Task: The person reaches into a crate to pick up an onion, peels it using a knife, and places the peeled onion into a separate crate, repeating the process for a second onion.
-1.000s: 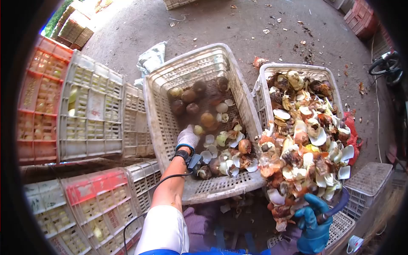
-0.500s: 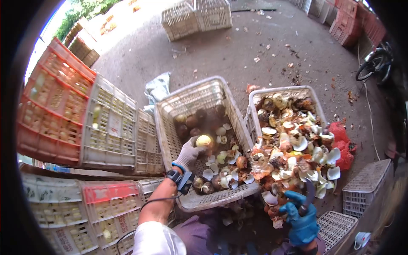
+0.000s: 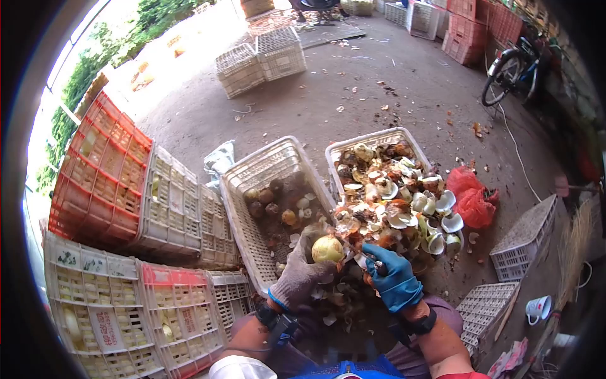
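Note:
My left hand (image 3: 298, 270), in a pale knit glove, is closed around a yellow onion (image 3: 327, 249) over the near end of a plastic crate (image 3: 228, 192). To its right, my right hand (image 3: 392, 278), in a blue glove, grips a knife (image 3: 377, 268) by its dark handle. The knife's blade is mostly hidden, close to the onion's right side. Dark and brown onions (image 3: 265, 201) lie in the crate with pale scraps. Beside it, a second crate (image 3: 404, 132) is heaped with onion skins and cut pieces (image 3: 385, 196).
Stacked crates of peeled onions (image 3: 170, 205) stand on the left. A red mesh bag (image 3: 473, 199) lies right of the scrap heap. Grey crates (image 3: 524, 243) and a white mug (image 3: 538, 308) are at the lower right, a bicycle (image 3: 511, 72) farther back.
My left hand has drawn back toward me, bringing the onion out of the crate. My right hand has moved left and up with the knife, meeting the onion. The view has tilted up.

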### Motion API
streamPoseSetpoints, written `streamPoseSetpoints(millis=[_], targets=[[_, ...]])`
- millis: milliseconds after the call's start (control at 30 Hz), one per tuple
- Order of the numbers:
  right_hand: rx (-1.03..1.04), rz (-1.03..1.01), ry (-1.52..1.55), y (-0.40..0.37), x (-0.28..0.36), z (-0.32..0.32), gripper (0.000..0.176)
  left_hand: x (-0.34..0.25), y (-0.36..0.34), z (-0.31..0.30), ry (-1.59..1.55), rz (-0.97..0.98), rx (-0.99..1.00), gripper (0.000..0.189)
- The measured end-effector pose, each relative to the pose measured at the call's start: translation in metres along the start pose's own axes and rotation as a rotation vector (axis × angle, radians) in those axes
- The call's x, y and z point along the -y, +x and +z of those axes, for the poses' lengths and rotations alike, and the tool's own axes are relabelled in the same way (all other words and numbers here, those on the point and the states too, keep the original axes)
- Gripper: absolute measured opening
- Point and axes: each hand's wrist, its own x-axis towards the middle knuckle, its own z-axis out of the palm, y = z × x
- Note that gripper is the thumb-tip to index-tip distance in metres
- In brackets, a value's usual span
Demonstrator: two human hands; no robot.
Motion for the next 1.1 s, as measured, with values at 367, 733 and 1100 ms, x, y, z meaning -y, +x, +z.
streamPoseSetpoints(millis=[367, 733, 1100], targets=[[0.027, -0.029, -0.253, 0.012, 0.01, -0.007, 0.049, 0.008, 0.014, 0.013, -0.096, -0.071, 0.018, 0.059], [-0.004, -0.152, -0.533, 0.019, 0.028, -0.005, 0.045, 0.013, 0.009, 0.024, 0.014, -0.11, -0.04, 0.053], [-0.02, -0.14, -0.474, 0.015, 0.018, -0.012, 0.048, 0.002, 0.007, 0.03, 0.161, -0.044, 0.066, 0.058]])
